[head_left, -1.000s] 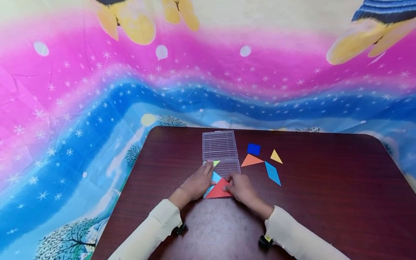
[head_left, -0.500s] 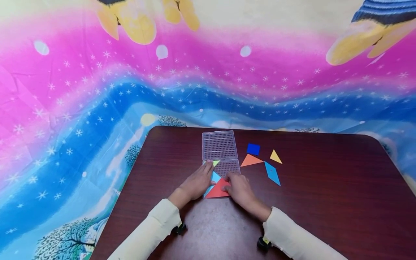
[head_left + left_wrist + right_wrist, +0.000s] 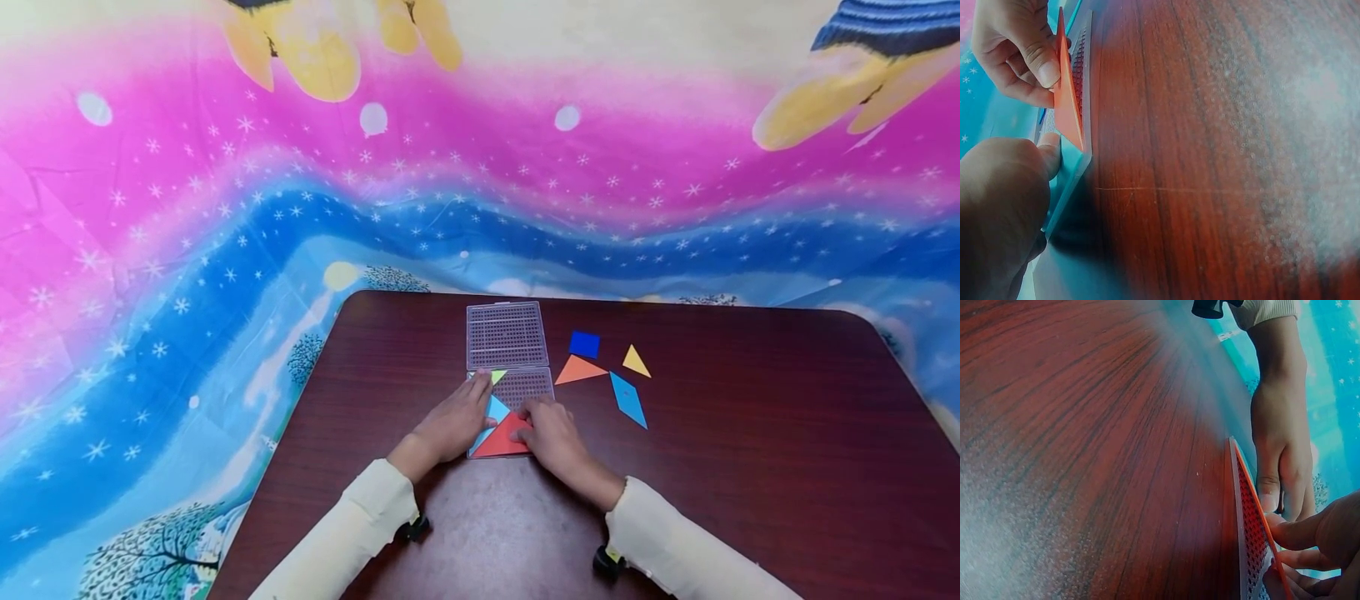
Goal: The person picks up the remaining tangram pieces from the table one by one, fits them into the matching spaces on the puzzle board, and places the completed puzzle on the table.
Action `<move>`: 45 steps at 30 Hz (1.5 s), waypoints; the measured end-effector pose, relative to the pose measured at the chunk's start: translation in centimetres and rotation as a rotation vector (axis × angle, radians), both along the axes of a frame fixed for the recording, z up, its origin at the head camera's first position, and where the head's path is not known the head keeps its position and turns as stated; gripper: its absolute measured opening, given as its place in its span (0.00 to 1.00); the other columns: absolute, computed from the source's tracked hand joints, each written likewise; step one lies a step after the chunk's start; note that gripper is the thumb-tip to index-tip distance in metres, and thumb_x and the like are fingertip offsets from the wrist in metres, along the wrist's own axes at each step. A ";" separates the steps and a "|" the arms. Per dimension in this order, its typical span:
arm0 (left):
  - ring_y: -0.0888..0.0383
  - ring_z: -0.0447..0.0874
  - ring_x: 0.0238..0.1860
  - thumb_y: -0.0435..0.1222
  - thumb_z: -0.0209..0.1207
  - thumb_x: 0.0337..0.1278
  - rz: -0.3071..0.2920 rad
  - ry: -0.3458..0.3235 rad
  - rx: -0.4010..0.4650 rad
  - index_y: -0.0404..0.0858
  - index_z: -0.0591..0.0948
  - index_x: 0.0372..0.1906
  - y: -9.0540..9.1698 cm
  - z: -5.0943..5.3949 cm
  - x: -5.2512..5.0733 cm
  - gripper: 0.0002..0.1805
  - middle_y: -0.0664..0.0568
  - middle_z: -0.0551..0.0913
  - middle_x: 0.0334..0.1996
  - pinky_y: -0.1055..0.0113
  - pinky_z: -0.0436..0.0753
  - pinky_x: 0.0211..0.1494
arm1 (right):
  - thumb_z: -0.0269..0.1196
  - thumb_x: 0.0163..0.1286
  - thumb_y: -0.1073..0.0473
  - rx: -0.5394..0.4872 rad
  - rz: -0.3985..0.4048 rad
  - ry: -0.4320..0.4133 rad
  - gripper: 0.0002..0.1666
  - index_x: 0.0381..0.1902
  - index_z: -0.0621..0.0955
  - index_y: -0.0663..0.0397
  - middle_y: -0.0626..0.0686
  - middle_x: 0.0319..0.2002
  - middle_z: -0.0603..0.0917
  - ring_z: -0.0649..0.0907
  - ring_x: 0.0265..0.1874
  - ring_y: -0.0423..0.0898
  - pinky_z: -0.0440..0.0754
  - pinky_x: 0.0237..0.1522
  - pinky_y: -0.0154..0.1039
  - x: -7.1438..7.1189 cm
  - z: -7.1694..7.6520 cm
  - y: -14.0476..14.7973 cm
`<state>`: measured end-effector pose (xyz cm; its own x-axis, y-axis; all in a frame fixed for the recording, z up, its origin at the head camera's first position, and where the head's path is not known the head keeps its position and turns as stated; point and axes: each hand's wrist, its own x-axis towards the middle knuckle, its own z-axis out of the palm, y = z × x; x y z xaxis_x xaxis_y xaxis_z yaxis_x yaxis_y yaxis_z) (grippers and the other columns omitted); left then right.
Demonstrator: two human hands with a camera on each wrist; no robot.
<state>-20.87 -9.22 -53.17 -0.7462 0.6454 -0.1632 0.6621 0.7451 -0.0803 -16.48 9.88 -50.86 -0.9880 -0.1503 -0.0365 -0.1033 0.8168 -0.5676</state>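
- Pinching the red triangle [image 3: 501,437] between thumb and fingers of the right hand [image 3: 555,433].
- Holding it tilted over the near half of the open plastic case [image 3: 528,383], with its left tip low at the near left corner and its right side raised off the case.
- Resting the left hand [image 3: 453,421] along the case's left side, with fingers straight and thumb on the light-blue triangle [image 3: 497,410].
- Showing a yellow-green triangle [image 3: 499,377] by the left fingertips, partly hidden, in the same half.
- Spreading out beyond, with the gridded lid [image 3: 506,335] on the wood-grained counter [image 3: 757,450].
- Seeing, right of the case, a dark-blue square [image 3: 585,344] just beside an orange triangle [image 3: 580,370], with a blue parallelogram [image 3: 628,401] and a yellow triangle [image 3: 637,362] nearby.
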 end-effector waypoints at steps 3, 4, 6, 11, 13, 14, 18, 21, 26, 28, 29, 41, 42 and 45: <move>0.44 0.51 0.83 0.54 0.38 0.82 0.000 0.000 0.006 0.28 0.57 0.79 0.0 0.0 0.0 0.39 0.37 0.54 0.81 0.58 0.58 0.83 | 0.80 0.56 0.59 0.000 -0.001 0.006 0.14 0.36 0.87 0.58 0.53 0.33 0.84 0.80 0.31 0.45 0.82 0.37 0.43 0.0 -0.1 0.0; 0.44 0.51 0.83 0.54 0.38 0.82 -0.004 0.003 0.003 0.28 0.57 0.79 0.0 0.0 0.0 0.39 0.37 0.54 0.81 0.57 0.58 0.83 | 0.80 0.56 0.59 0.001 -0.003 0.005 0.14 0.36 0.87 0.58 0.53 0.33 0.84 0.81 0.31 0.45 0.83 0.37 0.43 -0.1 -0.1 0.0; 0.44 0.51 0.83 0.54 0.39 0.82 -0.004 0.004 0.006 0.28 0.57 0.79 0.0 0.0 0.0 0.39 0.37 0.55 0.81 0.58 0.58 0.83 | 0.80 0.56 0.59 0.006 -0.001 0.014 0.14 0.36 0.87 0.58 0.53 0.33 0.85 0.81 0.32 0.45 0.84 0.37 0.43 0.0 -0.2 0.0; 0.45 0.51 0.83 0.54 0.39 0.82 0.010 -0.013 0.016 0.28 0.57 0.79 0.1 0.0 0.0 0.39 0.38 0.54 0.81 0.58 0.57 0.84 | 0.80 0.55 0.59 0.009 0.002 0.034 0.14 0.36 0.87 0.59 0.53 0.34 0.85 0.83 0.34 0.47 0.86 0.38 0.44 0.1 -0.2 0.1; 0.45 0.52 0.83 0.54 0.39 0.82 0.012 -0.017 0.014 0.28 0.57 0.79 0.1 0.0 0.0 0.39 0.38 0.54 0.81 0.58 0.58 0.84 | 0.80 0.55 0.59 0.008 0.000 0.038 0.14 0.37 0.88 0.59 0.53 0.34 0.85 0.84 0.35 0.47 0.86 0.39 0.45 0.1 -0.2 0.0; 0.45 0.52 0.83 0.54 0.39 0.82 0.014 -0.020 0.013 0.28 0.57 0.79 0.1 0.0 0.0 0.39 0.38 0.54 0.81 0.58 0.58 0.84 | 0.80 0.55 0.60 0.011 0.004 0.044 0.14 0.37 0.88 0.59 0.53 0.34 0.85 0.84 0.35 0.48 0.86 0.39 0.45 0.1 -0.3 0.0; 0.45 0.52 0.83 0.54 0.39 0.82 0.020 -0.025 0.009 0.29 0.56 0.80 0.1 0.1 0.0 0.39 0.38 0.54 0.81 0.58 0.58 0.83 | 0.79 0.56 0.60 0.008 0.001 0.047 0.14 0.37 0.88 0.59 0.53 0.35 0.85 0.84 0.37 0.49 0.87 0.42 0.46 0.1 -0.4 0.0; 0.45 0.51 0.83 0.54 0.39 0.81 0.016 -0.020 0.002 0.29 0.56 0.80 0.1 0.2 0.0 0.39 0.37 0.53 0.81 0.57 0.59 0.83 | 0.79 0.56 0.60 0.008 0.001 0.054 0.13 0.37 0.88 0.59 0.53 0.35 0.85 0.84 0.36 0.48 0.87 0.42 0.46 0.1 -0.5 -0.1; 0.44 0.52 0.83 0.55 0.39 0.81 -0.007 -0.006 -0.016 0.28 0.56 0.79 0.1 0.2 -0.1 0.40 0.36 0.54 0.81 0.57 0.59 0.83 | 0.79 0.57 0.60 0.019 0.005 0.060 0.13 0.37 0.88 0.58 0.52 0.34 0.84 0.83 0.36 0.48 0.86 0.41 0.46 0.1 -0.7 0.0; 0.44 0.52 0.83 0.56 0.38 0.81 -0.011 -0.003 -0.027 0.28 0.56 0.79 0.1 0.2 -0.1 0.41 0.35 0.54 0.81 0.57 0.58 0.83 | 0.79 0.57 0.60 0.025 0.008 0.063 0.13 0.37 0.88 0.58 0.52 0.34 0.84 0.83 0.35 0.48 0.86 0.40 0.46 0.1 -0.7 0.0; 0.44 0.52 0.83 0.57 0.37 0.81 -0.010 -0.002 -0.031 0.28 0.55 0.80 0.1 0.2 -0.1 0.42 0.36 0.54 0.81 0.57 0.59 0.83 | 0.79 0.56 0.60 0.026 0.010 0.065 0.13 0.37 0.88 0.58 0.52 0.33 0.83 0.83 0.35 0.48 0.86 0.40 0.46 0.1 -0.7 0.0; 0.46 0.55 0.82 0.60 0.39 0.78 -0.024 0.039 -0.051 0.29 0.57 0.79 0.1 0.3 -0.1 0.44 0.37 0.57 0.80 0.58 0.60 0.83 | 0.79 0.56 0.60 0.030 0.011 0.057 0.14 0.36 0.86 0.59 0.52 0.33 0.82 0.82 0.35 0.47 0.86 0.39 0.44 0.1 -0.7 -0.2; 0.46 0.55 0.82 0.60 0.40 0.78 -0.023 0.039 -0.050 0.29 0.57 0.79 0.1 0.2 -0.1 0.44 0.37 0.57 0.80 0.58 0.60 0.83 | 0.79 0.56 0.60 0.032 0.010 0.062 0.14 0.36 0.85 0.59 0.52 0.33 0.81 0.81 0.35 0.47 0.85 0.39 0.44 0.1 -0.7 -0.2; 0.46 0.55 0.82 0.61 0.39 0.78 -0.013 0.032 -0.047 0.29 0.57 0.79 0.1 0.2 -0.1 0.44 0.37 0.56 0.80 0.58 0.60 0.83 | 0.79 0.56 0.60 0.046 0.010 0.092 0.14 0.36 0.85 0.57 0.51 0.33 0.81 0.81 0.35 0.47 0.85 0.39 0.44 0.3 -0.9 -0.3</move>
